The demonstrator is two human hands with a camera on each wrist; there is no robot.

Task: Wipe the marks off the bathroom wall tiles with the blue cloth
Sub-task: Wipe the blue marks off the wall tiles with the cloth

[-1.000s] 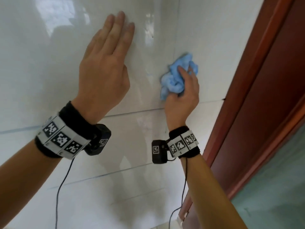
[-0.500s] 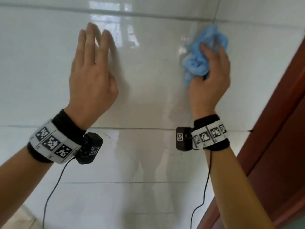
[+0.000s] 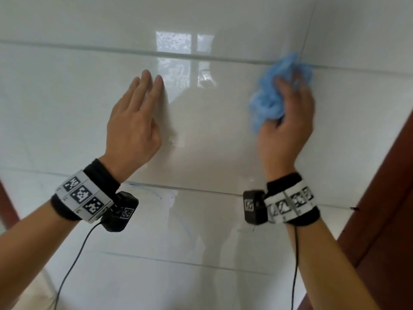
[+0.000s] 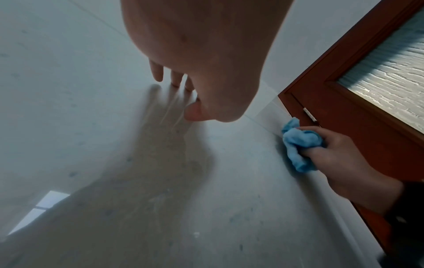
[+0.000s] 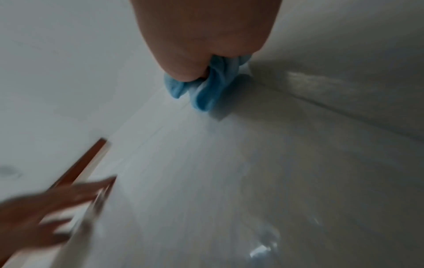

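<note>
Glossy white wall tiles [image 3: 201, 135] — right hand [image 3: 288, 130] clutching crumpled blue cloth [image 3: 270, 99] upper right, left hand [image 3: 134, 128] flat, fingers straight — may slip.

Soft daylight; a window glare [image 3: 183, 48] shines on the glossy tiles [image 3: 67, 108] at twelve o'clock. My right hand [image 3: 288, 121] smears with motion; its wrist view is blurred throughout
</note>
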